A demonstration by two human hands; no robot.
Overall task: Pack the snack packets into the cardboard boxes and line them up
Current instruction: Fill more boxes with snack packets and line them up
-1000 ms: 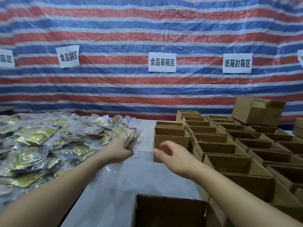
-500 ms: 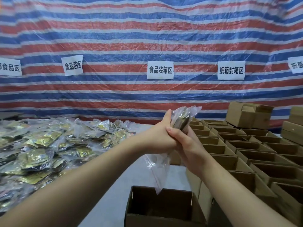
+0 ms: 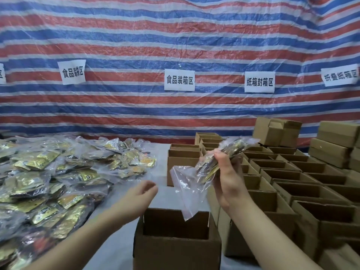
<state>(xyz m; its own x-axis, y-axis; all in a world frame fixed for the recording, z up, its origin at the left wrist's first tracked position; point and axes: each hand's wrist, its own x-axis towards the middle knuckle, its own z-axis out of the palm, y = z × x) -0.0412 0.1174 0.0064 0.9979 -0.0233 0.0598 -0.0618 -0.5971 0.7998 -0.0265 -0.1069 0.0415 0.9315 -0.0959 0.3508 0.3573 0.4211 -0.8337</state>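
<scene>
A red, white and blue striped tarpaulin (image 3: 175,36) fills the whole upper half of the view, with white paper signs (image 3: 179,79) printed in black characters stuck across it from nine to three o'clock. Below it a table with a pale cover (image 3: 116,240) spreads across the lower half. At three to four o'clock stand rows of open empty cardboard boxes (image 3: 292,172), packed side by side, and behind them at two o'clock a stack of closed cartons (image 3: 335,145). At eight to nine o'clock lies a heap of snack packets (image 3: 48,176), gold and dark pouches in clear bags, piled loosely over one another. At six o'clock, nearest the viewer, an open cardboard box (image 3: 176,248) stands upright with its mouth facing up and nothing visible inside. Just right of centre the right hand (image 3: 227,178) is raised above that box, its fingers curled round a clear bag of snack packets (image 3: 210,164); the bag's loose plastic tail hangs down to the box's far rim. The left hand (image 3: 141,193) hovers at seven o'clock between the heap and the box, fingers loosely bent, holding nothing.
</scene>
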